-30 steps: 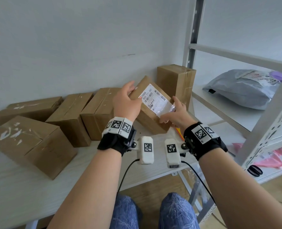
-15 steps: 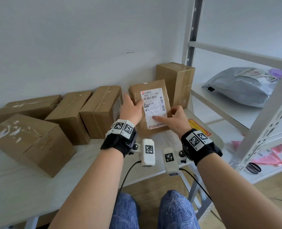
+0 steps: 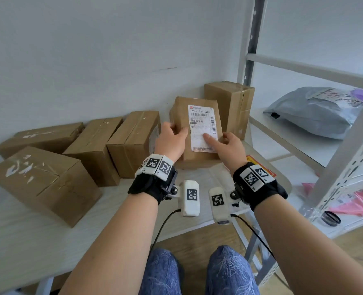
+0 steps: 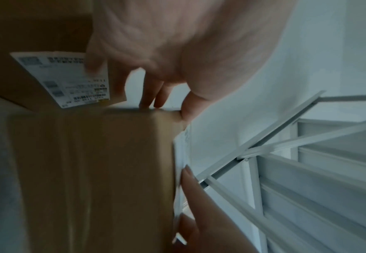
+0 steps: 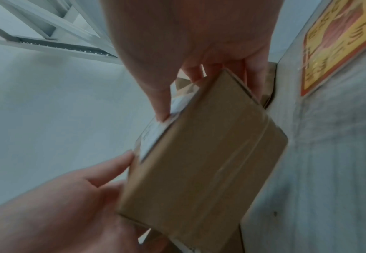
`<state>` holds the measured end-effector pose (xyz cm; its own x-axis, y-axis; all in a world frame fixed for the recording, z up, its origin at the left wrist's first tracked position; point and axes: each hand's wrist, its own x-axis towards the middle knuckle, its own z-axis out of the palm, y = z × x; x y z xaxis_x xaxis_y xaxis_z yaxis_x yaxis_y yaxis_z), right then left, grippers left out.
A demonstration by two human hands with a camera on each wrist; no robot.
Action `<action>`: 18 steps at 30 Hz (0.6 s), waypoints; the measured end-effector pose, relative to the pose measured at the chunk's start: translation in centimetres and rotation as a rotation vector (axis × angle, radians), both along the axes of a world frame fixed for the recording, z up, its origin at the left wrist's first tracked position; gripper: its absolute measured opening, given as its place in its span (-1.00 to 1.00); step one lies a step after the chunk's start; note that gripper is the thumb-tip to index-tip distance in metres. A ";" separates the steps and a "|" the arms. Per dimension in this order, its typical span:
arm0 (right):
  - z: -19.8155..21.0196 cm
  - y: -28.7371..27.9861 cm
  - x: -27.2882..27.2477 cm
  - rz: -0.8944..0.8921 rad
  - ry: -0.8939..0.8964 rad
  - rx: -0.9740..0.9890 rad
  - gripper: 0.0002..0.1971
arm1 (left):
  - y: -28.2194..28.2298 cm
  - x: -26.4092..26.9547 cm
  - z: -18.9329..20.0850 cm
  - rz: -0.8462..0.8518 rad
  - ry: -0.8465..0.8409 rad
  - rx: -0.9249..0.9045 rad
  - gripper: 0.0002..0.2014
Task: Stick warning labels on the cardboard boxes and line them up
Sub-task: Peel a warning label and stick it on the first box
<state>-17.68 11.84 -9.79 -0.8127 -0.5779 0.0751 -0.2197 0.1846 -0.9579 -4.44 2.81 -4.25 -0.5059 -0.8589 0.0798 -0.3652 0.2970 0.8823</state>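
Note:
A brown cardboard box (image 3: 181, 116) with a white shipping label (image 3: 202, 126) stands tilted near the right end of the row on the white table (image 3: 48, 241). My left hand (image 3: 176, 129) grips its left edge, thumb on the front face. My right hand (image 3: 216, 139) holds the right edge, thumb pressing on the label. In the left wrist view my left hand (image 4: 166, 77) curls over the box (image 4: 91, 171). In the right wrist view my right hand (image 5: 199, 68) clasps the box (image 5: 199, 162). A red and yellow warning label (image 3: 269, 170) (image 5: 340, 42) lies on the table beside my right wrist.
Several plain boxes (image 3: 131, 141) line the wall to the left, and a taller box (image 3: 229, 105) stands behind on the right. A grey metal shelf rack (image 3: 346, 145) at the right holds a grey mailer bag (image 3: 316, 111), pink bags and a tape roll (image 3: 330, 218).
The labelled box, held slanted in the air a second ago, has been turned square and brought down and back between the row and the taller box. Both hands have kept hold of it.

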 end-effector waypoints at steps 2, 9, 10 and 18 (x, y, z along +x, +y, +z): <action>0.4 -0.6 0.1 0.033 -0.040 0.033 -0.45 | 0.1 0.1 0.3 0.027 -0.039 -0.048 -0.57; 0.0 -2.2 1.0 0.114 0.072 0.247 -0.52 | 0.2 0.8 -0.2 -0.005 -0.175 -0.247 -0.53; -0.1 -2.2 1.0 0.113 0.114 0.275 -0.52 | 0.1 0.8 -0.5 -0.012 -0.231 -0.257 -0.53; -0.3 -0.7 0.9 0.154 0.124 0.303 -0.69 | 2.5 -0.2 0.3 -0.074 -0.497 -0.274 -0.50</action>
<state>-16.79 11.18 -10.14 -0.7100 -0.7037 -0.0260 -0.3781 0.4121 -0.8290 -4.62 5.34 -3.92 -0.5973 -0.8014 0.0319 -0.6863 0.5313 0.4967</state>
